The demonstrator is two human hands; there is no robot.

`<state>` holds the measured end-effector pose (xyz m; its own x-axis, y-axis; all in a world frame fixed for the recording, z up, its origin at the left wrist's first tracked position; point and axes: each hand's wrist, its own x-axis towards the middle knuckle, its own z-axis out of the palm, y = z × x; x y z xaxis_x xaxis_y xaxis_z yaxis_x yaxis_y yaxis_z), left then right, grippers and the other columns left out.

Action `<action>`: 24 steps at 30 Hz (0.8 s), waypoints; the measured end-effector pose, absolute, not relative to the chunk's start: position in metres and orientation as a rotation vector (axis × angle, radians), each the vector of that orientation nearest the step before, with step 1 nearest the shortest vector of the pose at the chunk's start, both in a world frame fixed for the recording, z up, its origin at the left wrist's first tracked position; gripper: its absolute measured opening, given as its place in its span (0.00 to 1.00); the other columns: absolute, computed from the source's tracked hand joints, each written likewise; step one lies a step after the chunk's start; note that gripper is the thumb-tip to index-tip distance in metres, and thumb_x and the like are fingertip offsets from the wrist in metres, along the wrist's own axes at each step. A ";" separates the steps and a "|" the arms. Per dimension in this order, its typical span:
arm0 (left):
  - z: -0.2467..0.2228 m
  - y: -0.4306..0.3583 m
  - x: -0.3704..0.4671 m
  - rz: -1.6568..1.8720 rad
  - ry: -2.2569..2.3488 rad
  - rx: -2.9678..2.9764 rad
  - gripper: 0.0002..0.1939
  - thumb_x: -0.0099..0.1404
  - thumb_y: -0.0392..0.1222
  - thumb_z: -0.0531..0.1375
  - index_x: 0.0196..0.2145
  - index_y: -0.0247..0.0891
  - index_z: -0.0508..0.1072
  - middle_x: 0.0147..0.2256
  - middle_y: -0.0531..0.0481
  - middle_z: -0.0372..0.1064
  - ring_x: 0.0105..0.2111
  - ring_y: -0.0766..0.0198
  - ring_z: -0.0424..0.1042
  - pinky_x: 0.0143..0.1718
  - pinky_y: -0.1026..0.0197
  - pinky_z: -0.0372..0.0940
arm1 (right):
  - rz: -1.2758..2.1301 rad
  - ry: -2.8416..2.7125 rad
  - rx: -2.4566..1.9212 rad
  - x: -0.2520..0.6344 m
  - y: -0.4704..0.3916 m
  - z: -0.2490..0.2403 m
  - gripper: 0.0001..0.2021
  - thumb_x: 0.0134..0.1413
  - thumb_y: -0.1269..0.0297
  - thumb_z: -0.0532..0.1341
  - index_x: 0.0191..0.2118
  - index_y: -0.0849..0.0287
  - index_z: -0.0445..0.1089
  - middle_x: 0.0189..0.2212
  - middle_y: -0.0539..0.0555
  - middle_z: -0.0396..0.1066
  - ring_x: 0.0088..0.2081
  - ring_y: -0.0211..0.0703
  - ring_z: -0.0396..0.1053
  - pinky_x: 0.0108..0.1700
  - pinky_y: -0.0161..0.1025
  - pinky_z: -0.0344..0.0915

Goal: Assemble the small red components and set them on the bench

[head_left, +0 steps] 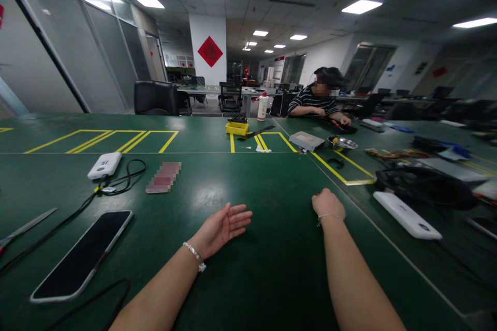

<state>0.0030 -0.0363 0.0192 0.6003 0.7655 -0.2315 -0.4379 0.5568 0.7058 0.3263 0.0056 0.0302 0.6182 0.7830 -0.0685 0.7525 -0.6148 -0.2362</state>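
Observation:
My left hand is held over the green tabletop with its fingers stretched out and the palm turned to the right; nothing lies in it. To its right, my right hand is curled into a fist with its back toward me, and no object shows in it. A wide gap separates the two hands. Left of my left hand are a pink, pixelated card-like item and a dark-screened phone.
A white power bank with a black cable and scissors lie left. Farther back stand a yellow tray, a bottle and a grey box. Another white device lies right. A person leans on the table.

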 end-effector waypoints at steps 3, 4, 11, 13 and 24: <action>0.019 -0.036 0.003 0.756 0.576 0.650 0.21 0.61 0.51 0.49 0.45 0.35 0.65 0.47 0.38 0.65 0.46 0.57 0.65 0.49 0.53 0.55 | 0.301 -1.257 -2.668 0.325 0.005 0.031 0.18 0.51 0.60 0.48 0.45 0.65 0.59 0.39 0.65 0.67 0.38 0.52 0.68 0.35 0.44 0.65; 0.019 -0.036 0.003 0.756 0.579 0.650 0.21 0.61 0.51 0.49 0.45 0.34 0.66 0.47 0.38 0.65 0.46 0.57 0.65 0.49 0.53 0.55 | 0.311 -1.255 -2.672 0.324 0.005 0.031 0.18 0.51 0.60 0.48 0.45 0.65 0.59 0.39 0.66 0.67 0.38 0.52 0.68 0.35 0.45 0.65; 0.018 -0.036 0.003 0.758 0.571 0.633 0.20 0.61 0.50 0.50 0.45 0.34 0.66 0.45 0.39 0.67 0.43 0.58 0.67 0.48 0.54 0.56 | 0.302 -1.275 -2.680 0.319 0.002 0.035 0.17 0.53 0.63 0.44 0.44 0.65 0.61 0.41 0.66 0.66 0.41 0.52 0.67 0.37 0.47 0.64; 0.018 -0.036 0.003 0.759 0.573 0.627 0.20 0.61 0.50 0.50 0.44 0.34 0.66 0.44 0.39 0.67 0.43 0.58 0.67 0.48 0.55 0.56 | 0.295 -1.288 -2.677 0.319 0.001 0.036 0.16 0.53 0.65 0.44 0.43 0.65 0.62 0.41 0.66 0.66 0.40 0.52 0.67 0.37 0.46 0.64; 0.015 -0.034 0.004 0.763 0.571 0.595 0.19 0.61 0.48 0.51 0.44 0.32 0.66 0.43 0.39 0.68 0.41 0.60 0.68 0.44 0.57 0.59 | 0.252 -1.387 -2.654 0.314 -0.006 0.042 0.14 0.49 0.69 0.48 0.35 0.65 0.69 0.39 0.66 0.66 0.37 0.50 0.68 0.34 0.41 0.65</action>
<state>0.0037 -0.0337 0.0145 0.5913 0.7653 -0.2542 -0.4598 0.5789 0.6733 0.3135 -0.0056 0.0419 0.5621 0.8227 -0.0847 0.8000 -0.5668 -0.1968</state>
